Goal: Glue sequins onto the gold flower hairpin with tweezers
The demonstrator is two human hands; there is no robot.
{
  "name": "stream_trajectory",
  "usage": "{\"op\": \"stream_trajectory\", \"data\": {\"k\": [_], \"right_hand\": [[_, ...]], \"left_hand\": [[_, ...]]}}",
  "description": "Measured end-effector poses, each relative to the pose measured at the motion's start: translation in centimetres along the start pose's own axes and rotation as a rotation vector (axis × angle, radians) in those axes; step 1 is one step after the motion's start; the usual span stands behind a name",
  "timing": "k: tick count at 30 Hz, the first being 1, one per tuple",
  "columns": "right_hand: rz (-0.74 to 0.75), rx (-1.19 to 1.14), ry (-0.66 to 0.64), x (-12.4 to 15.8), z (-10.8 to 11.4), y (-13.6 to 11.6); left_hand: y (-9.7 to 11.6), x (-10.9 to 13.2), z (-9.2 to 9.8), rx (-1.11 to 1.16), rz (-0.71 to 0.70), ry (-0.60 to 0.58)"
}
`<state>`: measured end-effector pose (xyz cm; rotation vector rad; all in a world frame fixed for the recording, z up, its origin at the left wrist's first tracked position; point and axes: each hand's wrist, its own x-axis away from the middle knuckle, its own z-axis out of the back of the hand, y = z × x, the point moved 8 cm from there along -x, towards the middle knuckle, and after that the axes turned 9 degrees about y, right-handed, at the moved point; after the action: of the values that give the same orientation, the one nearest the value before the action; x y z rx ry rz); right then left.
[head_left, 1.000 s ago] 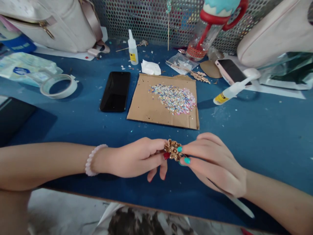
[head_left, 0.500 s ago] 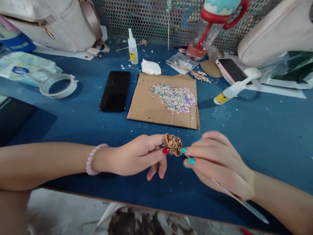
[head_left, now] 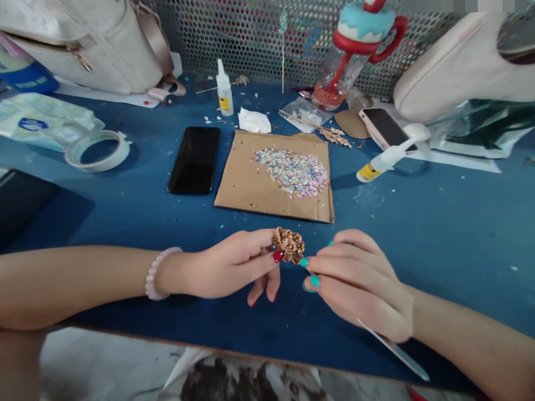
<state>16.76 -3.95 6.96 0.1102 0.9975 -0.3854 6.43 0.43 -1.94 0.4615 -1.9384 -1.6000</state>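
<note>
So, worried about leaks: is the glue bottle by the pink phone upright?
No, tipped: the glue bottle lies on its side on the table, beside the pink phone.

No legible text or labels

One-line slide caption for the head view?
Left hand pinches gold flower ornament; right hand holds thin stick beside it.

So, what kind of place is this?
Most likely a craft workbench. A pile of sequins lies on cardboard on the blue table, a glue bottle stands nearby, and the left hand holds a gold ornament while the right hand holds a thin tool.
</note>
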Motion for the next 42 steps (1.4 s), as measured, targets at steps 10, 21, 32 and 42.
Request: {"op": "stream_trajectory", "data": {"k": [10,21,32,42], "right_hand": [[0.000,0.035,0.060,0.11,0.24,0.58],[0.001,0.062,0.032,0.32,0.39,0.50],[-0.006,0.061,0.017,0.33,0.29,0.63],[-0.001,0.057,0.023,0.35,0.35,0.23]], "left_hand": [[-0.47,-0.01,0.07,0.026,0.029,0.001],[-0.58,0.01,0.08,0.016,0.020,0.000],[-0.44,0.06,0.05,0.012,0.030,0.005],[-0.14,0.00,0.09,-0.020,0.015,0.002]]}}
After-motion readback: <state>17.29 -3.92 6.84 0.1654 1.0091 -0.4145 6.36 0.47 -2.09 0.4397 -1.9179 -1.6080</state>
